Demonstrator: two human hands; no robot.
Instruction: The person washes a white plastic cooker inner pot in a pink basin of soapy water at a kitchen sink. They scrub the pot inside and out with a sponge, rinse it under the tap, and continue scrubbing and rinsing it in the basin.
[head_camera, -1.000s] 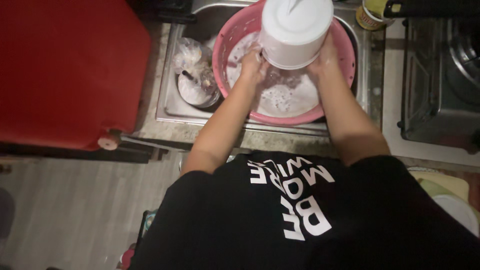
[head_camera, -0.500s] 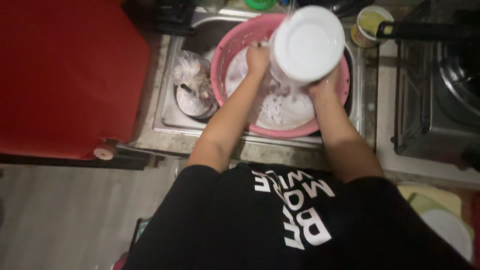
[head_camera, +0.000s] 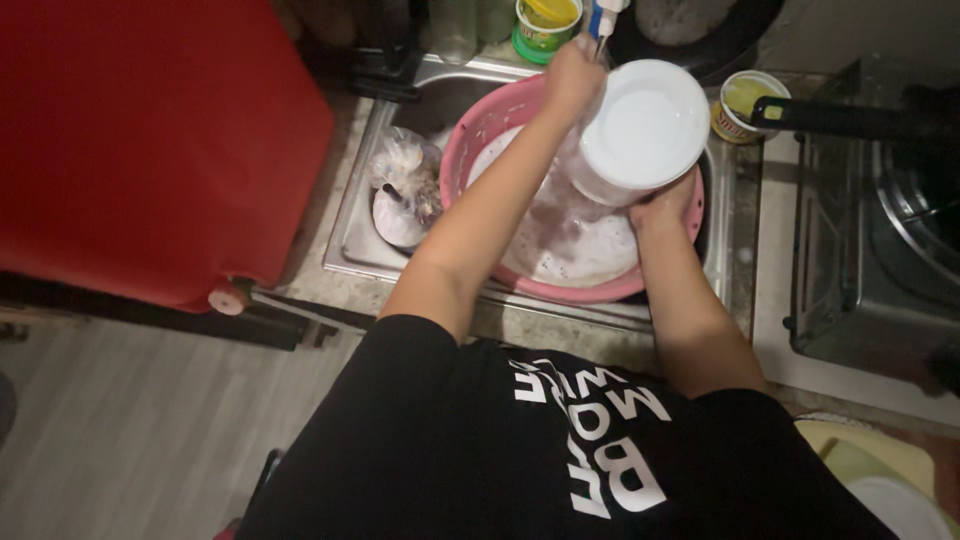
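1. Gripping duty is falling to one hand alone: the right hand (head_camera: 665, 205) is cupping the lower edge of the white container (head_camera: 640, 130) from beneath, fingers curled on it, while the left hand (head_camera: 572, 75) is reaching away toward the tap (head_camera: 603, 18) at the back of the sink. Whether that left grip is closing on the tap or only touching it, I cannot tell.
2. Tilted on its side above the pink basin (head_camera: 480, 130), the white container is showing its round face to the camera. With suds about, the wet wall is probably slippery, and a one-handed hold from below could be letting it slide into the basin.
3. Soapy water (head_camera: 560, 250) is lying in the basin; a dropped container could be splashing it over the steel sink (head_camera: 350, 235) rim and onto the counter (head_camera: 765, 250).
4. Just beside the container, a yellow tub (head_camera: 745, 100) and a dark pan handle (head_camera: 850, 115) are standing near; a swing of the container could be knocking them.
5. At the basin's left, a clear plastic bag (head_camera: 402, 175) of scraps is sitting in the sink; overflow could be washing it about.
6. Lighting is looking dim, so judging the hold is harder.
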